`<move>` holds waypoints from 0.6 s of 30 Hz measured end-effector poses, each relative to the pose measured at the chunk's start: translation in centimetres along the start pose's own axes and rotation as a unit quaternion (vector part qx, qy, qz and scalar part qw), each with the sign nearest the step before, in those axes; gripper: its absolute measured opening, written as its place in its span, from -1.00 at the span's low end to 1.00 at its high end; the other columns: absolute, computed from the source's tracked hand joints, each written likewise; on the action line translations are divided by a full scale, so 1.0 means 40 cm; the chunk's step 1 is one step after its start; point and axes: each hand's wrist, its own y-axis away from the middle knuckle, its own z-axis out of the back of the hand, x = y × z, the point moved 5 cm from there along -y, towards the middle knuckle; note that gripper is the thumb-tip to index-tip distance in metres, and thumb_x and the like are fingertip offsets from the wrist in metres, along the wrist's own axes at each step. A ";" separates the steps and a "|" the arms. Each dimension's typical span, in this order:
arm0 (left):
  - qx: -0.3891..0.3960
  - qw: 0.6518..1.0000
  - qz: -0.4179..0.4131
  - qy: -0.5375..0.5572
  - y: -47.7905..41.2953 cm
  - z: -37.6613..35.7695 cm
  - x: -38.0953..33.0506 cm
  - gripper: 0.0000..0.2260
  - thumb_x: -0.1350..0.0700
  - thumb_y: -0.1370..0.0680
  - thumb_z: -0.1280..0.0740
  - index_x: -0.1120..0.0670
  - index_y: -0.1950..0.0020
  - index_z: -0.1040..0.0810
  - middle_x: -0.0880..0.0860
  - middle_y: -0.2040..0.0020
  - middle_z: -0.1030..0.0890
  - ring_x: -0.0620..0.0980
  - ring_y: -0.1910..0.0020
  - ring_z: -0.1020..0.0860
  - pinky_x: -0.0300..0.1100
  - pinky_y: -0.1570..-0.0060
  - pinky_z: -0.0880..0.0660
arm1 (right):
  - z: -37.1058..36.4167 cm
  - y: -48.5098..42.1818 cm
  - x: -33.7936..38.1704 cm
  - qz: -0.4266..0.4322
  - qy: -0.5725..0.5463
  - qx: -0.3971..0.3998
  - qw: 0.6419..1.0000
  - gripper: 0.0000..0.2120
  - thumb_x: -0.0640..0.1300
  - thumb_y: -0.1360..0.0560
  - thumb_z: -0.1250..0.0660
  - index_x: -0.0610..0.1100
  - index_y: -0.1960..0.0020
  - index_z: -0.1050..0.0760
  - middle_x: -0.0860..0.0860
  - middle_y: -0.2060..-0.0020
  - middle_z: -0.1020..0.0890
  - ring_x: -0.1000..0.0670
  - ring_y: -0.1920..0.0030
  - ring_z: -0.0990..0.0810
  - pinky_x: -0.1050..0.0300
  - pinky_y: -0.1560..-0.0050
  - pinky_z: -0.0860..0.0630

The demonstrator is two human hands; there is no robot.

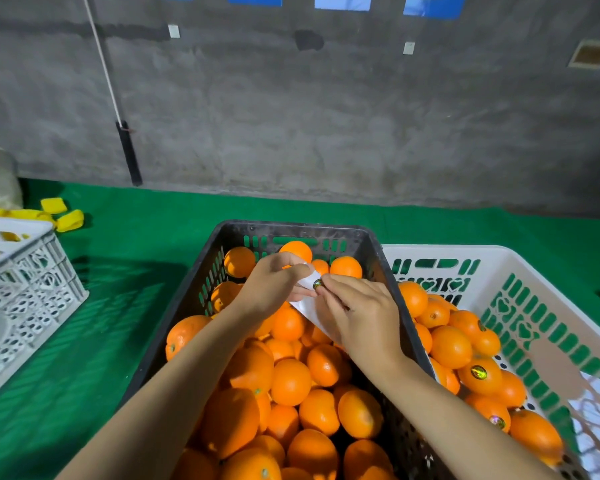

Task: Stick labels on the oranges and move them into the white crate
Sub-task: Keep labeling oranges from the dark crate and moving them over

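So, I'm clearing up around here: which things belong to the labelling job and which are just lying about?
Job: left hand holding the label strip, right hand pinching a sticker; oranges in the black crate; white crate on the right.
Lying about: lattice crate, yellow pieces, black pole.

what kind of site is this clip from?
Probably a small fruit packing shed: a black crate heaped with oranges, a white crate holding labelled oranges, and a bare concrete wall behind the green-covered table.

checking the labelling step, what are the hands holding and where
Left hand pinches the white label strip near its top end; right hand pinches the sticker on it.
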 end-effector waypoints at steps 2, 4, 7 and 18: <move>-0.003 1.000 0.001 0.003 0.002 0.002 -0.002 -0.95 0.09 -0.60 -0.35 0.01 0.04 -0.59 -0.06 0.22 -0.72 -0.08 0.16 -0.73 -0.35 0.28 -0.58 | 0.001 -0.002 0.000 0.006 0.006 0.000 1.000 -0.80 -0.19 -0.47 -0.50 -0.14 -0.09 -0.70 -0.02 -0.01 -0.73 -0.03 -0.03 -0.70 0.04 -0.01 -0.54; 0.005 1.000 0.009 0.004 0.004 0.000 -0.001 -0.96 0.08 -0.59 -0.34 -0.01 0.02 -0.58 -0.04 0.15 -0.71 -0.10 0.14 -0.72 -0.31 0.25 -0.58 | 0.003 -0.004 0.002 0.006 0.009 0.004 1.000 -0.83 -0.16 -0.50 -0.46 -0.12 -0.08 -0.70 0.00 0.00 -0.73 -0.01 -0.01 -0.69 0.06 -0.01 -0.52; 0.018 1.000 0.013 0.001 0.005 -0.002 0.002 -0.93 0.04 -0.58 -0.33 -0.03 -0.04 -0.57 0.00 0.02 -0.70 -0.10 0.10 -0.72 -0.24 0.16 -0.58 | 0.005 -0.006 0.005 0.014 0.013 0.002 1.000 -0.85 -0.18 -0.49 -0.49 -0.12 -0.06 -0.70 0.01 0.02 -0.73 0.00 0.02 -0.69 0.05 0.04 -0.54; -0.079 0.996 -0.015 -0.044 0.004 0.033 -0.020 -0.88 0.09 -0.65 -0.27 -0.02 0.08 -0.51 0.06 0.12 -0.62 -0.07 0.14 -0.63 -0.21 0.19 -0.60 | 0.003 -0.010 0.038 0.045 -0.043 0.029 0.998 -0.96 -0.13 -0.52 -0.43 -0.08 0.06 -0.65 0.03 -0.09 -0.65 0.03 -0.14 -0.53 0.14 -0.16 -0.37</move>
